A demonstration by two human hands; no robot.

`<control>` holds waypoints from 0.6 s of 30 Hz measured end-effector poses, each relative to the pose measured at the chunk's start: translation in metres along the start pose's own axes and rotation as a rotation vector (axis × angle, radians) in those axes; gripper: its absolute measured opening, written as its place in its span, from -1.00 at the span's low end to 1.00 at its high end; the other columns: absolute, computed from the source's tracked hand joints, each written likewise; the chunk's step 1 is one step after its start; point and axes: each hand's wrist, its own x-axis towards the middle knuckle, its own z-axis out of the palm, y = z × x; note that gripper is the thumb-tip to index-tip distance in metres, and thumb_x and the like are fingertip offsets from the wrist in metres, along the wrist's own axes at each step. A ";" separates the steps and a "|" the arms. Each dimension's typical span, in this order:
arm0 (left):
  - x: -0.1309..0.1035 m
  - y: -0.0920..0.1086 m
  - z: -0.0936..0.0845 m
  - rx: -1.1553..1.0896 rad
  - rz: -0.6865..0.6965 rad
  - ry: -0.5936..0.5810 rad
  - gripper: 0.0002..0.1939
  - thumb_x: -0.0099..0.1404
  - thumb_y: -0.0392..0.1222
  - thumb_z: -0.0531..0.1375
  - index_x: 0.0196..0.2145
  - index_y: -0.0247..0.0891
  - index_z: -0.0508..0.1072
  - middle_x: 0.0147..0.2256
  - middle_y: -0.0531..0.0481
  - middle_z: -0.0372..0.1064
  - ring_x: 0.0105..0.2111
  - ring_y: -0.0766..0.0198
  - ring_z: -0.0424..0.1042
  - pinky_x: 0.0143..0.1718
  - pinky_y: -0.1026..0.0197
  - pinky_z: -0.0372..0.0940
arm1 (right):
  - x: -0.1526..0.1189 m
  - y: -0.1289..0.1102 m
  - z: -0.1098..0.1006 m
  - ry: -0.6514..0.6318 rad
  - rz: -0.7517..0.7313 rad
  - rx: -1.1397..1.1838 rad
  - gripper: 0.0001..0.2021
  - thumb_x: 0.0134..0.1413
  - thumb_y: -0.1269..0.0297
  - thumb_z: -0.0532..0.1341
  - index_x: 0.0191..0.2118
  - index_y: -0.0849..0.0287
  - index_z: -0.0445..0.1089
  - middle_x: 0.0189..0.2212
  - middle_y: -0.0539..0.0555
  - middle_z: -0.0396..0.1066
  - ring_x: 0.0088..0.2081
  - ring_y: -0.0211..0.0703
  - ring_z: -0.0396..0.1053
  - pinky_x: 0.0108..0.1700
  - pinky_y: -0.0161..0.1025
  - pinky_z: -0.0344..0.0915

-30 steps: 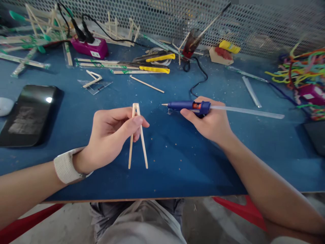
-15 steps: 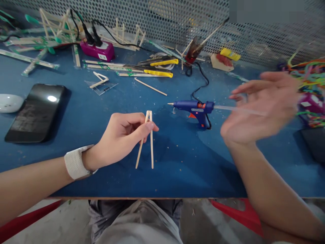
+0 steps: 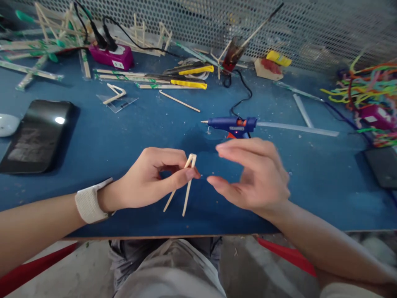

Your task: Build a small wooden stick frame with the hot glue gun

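Note:
Between thumb and fingers, my left hand [image 3: 158, 176] pinches a narrow V-shaped frame of wooden sticks [image 3: 187, 190], its joined end up and away from me, its two free ends toward the table's front edge. My right hand [image 3: 256, 174] hovers just right of the frame, thumb and fingers apart, holding nothing. Beyond my right hand a blue glue gun [image 3: 229, 124] lies on its side, nozzle to the left, with a long clear glue stick [image 3: 297, 128] out of its back. Its handle is partly hidden by my fingers.
A black phone [image 3: 39, 136] and a white mouse [image 3: 8, 125] lie at left. Behind are a purple power strip [image 3: 113, 56], yellow-handled cutters [image 3: 189, 84], a loose stick [image 3: 180, 101] and a small stick piece [image 3: 114, 94]. Colourful pipe cleaners [image 3: 369, 91] are at right.
My right hand has come left and nearer, from over the glue stick to beside the frame. My left hand has shifted slightly right and nearer with the frame, which is tilted more.

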 end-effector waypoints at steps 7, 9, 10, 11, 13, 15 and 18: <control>-0.001 -0.004 0.005 0.010 0.001 -0.042 -0.59 0.59 -0.09 0.31 -0.45 -0.26 0.54 -0.46 0.06 0.42 -0.48 0.41 0.27 -0.46 0.37 0.18 | 0.004 0.005 0.020 0.019 -0.038 0.090 -0.80 0.42 0.23 0.52 0.08 0.00 0.65 -0.22 -0.01 0.76 -0.36 -0.21 0.61 -0.21 -0.20 0.63; -0.001 -0.004 0.005 0.013 0.007 -0.035 -0.62 0.59 -0.11 0.31 -0.43 -0.26 0.57 -0.47 0.07 0.42 -0.48 0.42 0.28 -0.45 0.38 0.19 | 0.003 0.003 0.019 0.012 -0.032 0.107 -0.87 0.43 0.27 0.50 0.02 0.03 0.67 -0.22 0.00 0.76 -0.32 -0.21 0.65 -0.17 -0.22 0.63; -0.001 -0.004 0.005 0.016 0.007 -0.031 -0.63 0.59 -0.12 0.31 -0.42 -0.26 0.59 -0.47 0.08 0.41 -0.48 0.43 0.28 -0.45 0.38 0.19 | 0.003 0.002 0.019 0.016 -0.032 0.118 -0.89 0.43 0.30 0.50 0.00 0.03 0.68 -0.23 0.00 0.75 -0.30 -0.21 0.66 -0.17 -0.24 0.63; -0.001 -0.004 0.005 0.018 0.005 -0.029 -0.64 0.59 -0.12 0.31 -0.40 -0.26 0.61 -0.47 0.08 0.42 -0.48 0.43 0.28 -0.45 0.39 0.19 | 0.003 0.001 0.020 0.021 -0.033 0.132 -0.90 0.43 0.33 0.50 -0.02 0.04 0.68 -0.22 0.00 0.75 -0.28 -0.21 0.68 -0.17 -0.25 0.63; -0.002 -0.004 0.005 0.019 -0.004 -0.031 -0.66 0.59 -0.11 0.32 -0.38 -0.26 0.64 -0.46 0.07 0.44 -0.48 0.43 0.30 -0.45 0.39 0.19 | 0.004 0.000 0.021 0.030 -0.037 0.172 -0.91 0.42 0.37 0.49 -0.05 0.04 0.69 -0.21 0.00 0.75 -0.26 -0.21 0.69 -0.18 -0.26 0.62; -0.002 -0.004 0.005 0.018 -0.012 -0.032 -0.65 0.59 -0.09 0.32 -0.37 -0.27 0.65 -0.43 0.05 0.48 -0.48 0.43 0.33 -0.46 0.38 0.20 | 0.005 0.000 0.023 0.041 -0.028 0.207 -0.91 0.42 0.39 0.49 -0.08 0.04 0.69 -0.21 -0.01 0.75 -0.28 -0.21 0.68 -0.21 -0.27 0.61; 0.000 -0.004 0.004 0.007 -0.028 -0.028 -0.62 0.58 -0.08 0.33 -0.40 -0.28 0.65 -0.39 0.01 0.54 -0.48 0.43 0.39 -0.47 0.38 0.23 | 0.006 0.003 0.022 0.061 -0.016 0.244 -0.94 0.44 0.39 0.46 -0.11 0.07 0.67 -0.24 0.01 0.72 -0.29 -0.21 0.65 -0.23 -0.27 0.59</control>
